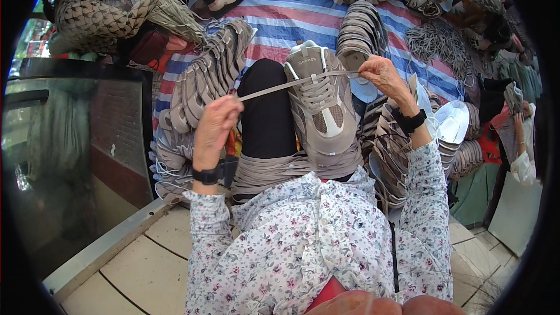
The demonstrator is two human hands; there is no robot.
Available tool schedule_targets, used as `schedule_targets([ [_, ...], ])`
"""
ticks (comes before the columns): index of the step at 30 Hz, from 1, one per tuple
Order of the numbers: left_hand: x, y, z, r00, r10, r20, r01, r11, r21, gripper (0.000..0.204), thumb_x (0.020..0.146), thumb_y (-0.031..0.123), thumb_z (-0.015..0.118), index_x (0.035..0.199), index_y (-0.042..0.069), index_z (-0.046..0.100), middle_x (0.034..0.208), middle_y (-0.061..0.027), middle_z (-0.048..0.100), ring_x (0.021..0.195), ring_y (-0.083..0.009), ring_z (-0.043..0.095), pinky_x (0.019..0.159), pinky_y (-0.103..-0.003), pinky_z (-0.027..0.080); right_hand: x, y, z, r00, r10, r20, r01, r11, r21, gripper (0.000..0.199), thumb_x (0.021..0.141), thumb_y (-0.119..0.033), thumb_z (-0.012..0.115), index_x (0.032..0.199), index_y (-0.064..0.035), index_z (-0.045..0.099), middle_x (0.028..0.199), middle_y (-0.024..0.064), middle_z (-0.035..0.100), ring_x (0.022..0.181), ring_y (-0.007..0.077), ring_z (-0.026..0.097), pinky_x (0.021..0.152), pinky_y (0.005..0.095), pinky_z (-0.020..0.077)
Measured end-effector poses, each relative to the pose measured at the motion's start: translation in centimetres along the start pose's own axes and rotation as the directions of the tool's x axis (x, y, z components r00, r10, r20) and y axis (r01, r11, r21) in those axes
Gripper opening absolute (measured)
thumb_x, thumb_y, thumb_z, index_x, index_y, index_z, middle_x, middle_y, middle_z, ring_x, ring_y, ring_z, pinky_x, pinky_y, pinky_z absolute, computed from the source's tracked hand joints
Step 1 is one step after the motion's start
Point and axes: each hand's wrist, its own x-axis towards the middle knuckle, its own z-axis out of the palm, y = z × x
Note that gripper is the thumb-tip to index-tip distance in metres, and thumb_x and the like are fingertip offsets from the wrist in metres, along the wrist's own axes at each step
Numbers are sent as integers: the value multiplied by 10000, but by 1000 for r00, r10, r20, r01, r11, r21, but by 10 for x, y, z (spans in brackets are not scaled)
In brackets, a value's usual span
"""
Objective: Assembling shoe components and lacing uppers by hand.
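A grey-beige sneaker upper rests on my lap over my right thigh, its toe toward me. Its front eyelets are laced in rows. A flat beige shoelace stretches taut across the upper near its tongue. My left hand is closed on one end, out to the left over my dark trouser leg. At the other side my right hand pinches the lace just right of the upper. Across my lap, below the toe, lies a bundle of similar laces.
Stacks of sneaker uppers stand left and right of my legs on a striped plastic sheet. A loose lace pile lies at far right. Co-workers sit at far left and right. A glass panel borders my left.
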Motion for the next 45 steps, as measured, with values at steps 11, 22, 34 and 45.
schedule_targets([
  [11, -94, -2, -120, 949, 142, -281, -315, 436, -843, 118, 996, 63, 515, 897, -2, 510, 721, -18, 431, 502, -54, 367, 454, -186, 313, -37, 85, -44, 655, 754, -53, -558, 530, 639, 157, 907, -137, 576, 988, -60, 687, 795, 95, 712, 644, 216, 698, 608, 365, 568],
  [22, -178, 15, -211, 803, 304, -512, -586, 246, -772, 301, 989, 28, 488, 1260, -83, 419, 1176, -162, 558, 908, -181, 669, 641, -245, 537, -103, 167, -137, 775, 626, -85, 148, -49, 988, 315, 937, 5, 589, 1246, 51, 550, 986, 135, 627, 887, 217, 606, 799, 338, 526],
  [34, -195, 128, -47, 658, 677, -329, -731, 470, -495, 523, 862, -99, 630, 1323, -96, 383, 997, -45, 379, 770, -90, 463, 626, -221, 420, -292, 243, -206, 567, 728, -385, 169, 355, 920, 174, 1016, -135, 534, 1120, -6, 586, 785, 10, 520, 545, 57, 391, 453, 209, 310],
  [45, 65, 3, 64, 950, 313, -25, -286, 895, 343, 212, 933, 144, 620, 928, -48, 710, 732, -64, 693, 633, -110, 662, 605, -214, 530, -352, 198, -117, 460, 823, -334, -128, 433, 892, 130, 978, -108, 599, 1056, -9, 569, 838, 68, 651, 536, 56, 484, 411, 165, 332],
])
